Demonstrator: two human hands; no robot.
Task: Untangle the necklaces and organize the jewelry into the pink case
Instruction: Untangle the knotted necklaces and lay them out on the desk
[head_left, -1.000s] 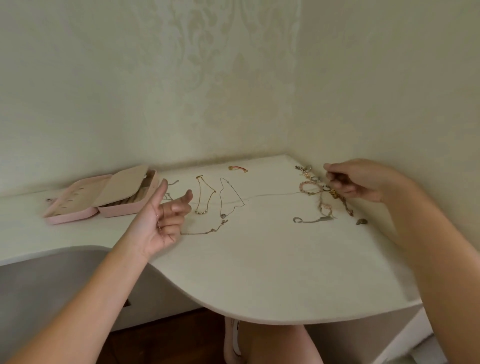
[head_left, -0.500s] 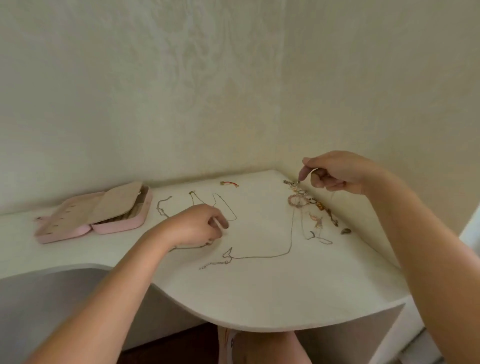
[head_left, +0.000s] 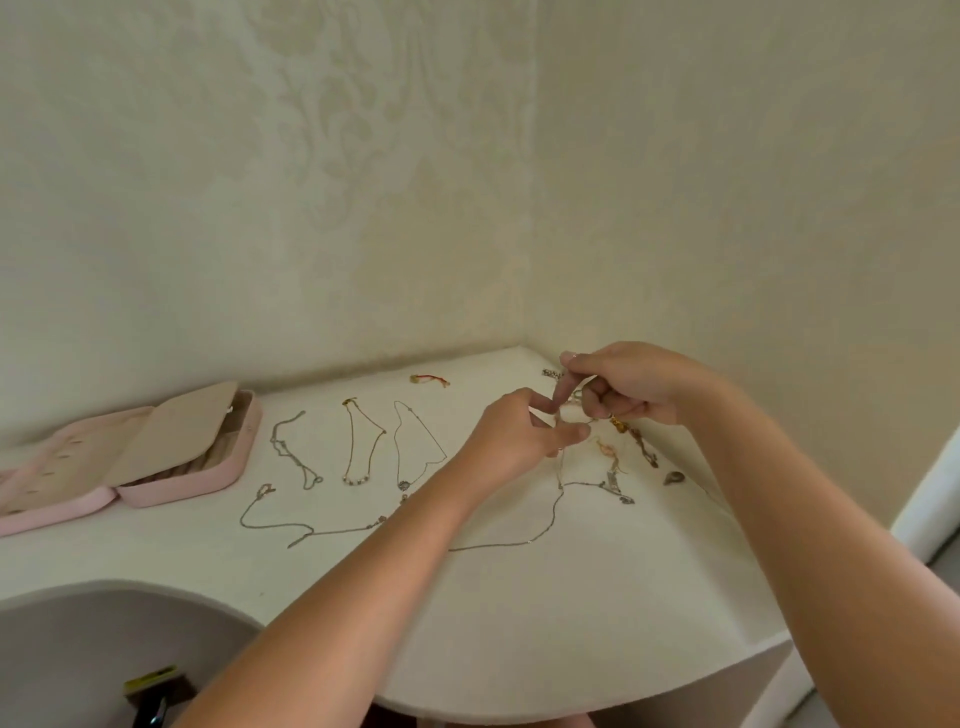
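**Picking at a fine chain over the back right corner**

Logging one label only: a yellow tag on a dark object (head_left: 151, 682) under the table's curved cut-out, with print too small to read.

Pinching a thin silver link chain (head_left: 527, 542) with the left hand (head_left: 511, 439), thumb and forefinger closing on it and the other fingers loosely bent. Pinching the same chain just beside that grip with the right hand (head_left: 636, 387), forefinger pointing down toward the thumb and the remaining fingers curling into the palm. Holding both hands fingertip to fingertip above the white matte table with the rounded front edge (head_left: 519, 634). Letting the chain drop from the fingers to the tabletop, then trail forward in a loose bend under the left forearm.

Hovering over a tangled heap of gold, pink and silver jewellery (head_left: 626, 441) near the corner, with a small dark grey piece (head_left: 674, 477) lying just to its right.

Noting these lying flat and apart, between the hands and the case:
- a gold bead-tipped chain (head_left: 358, 447)
- a fine pendant chain (head_left: 415, 447)
- a short twisted silver chain (head_left: 291, 452)
- a long silver chain (head_left: 291, 526) nearer the front
- a small red-and-gold piece (head_left: 429, 380) by the wall

Locating the rectangular pink jewellery case (head_left: 228, 470) at the table's left, lying open, with beige soft lining and a beige flap tilting over its right half. Unable to tell what is inside it.
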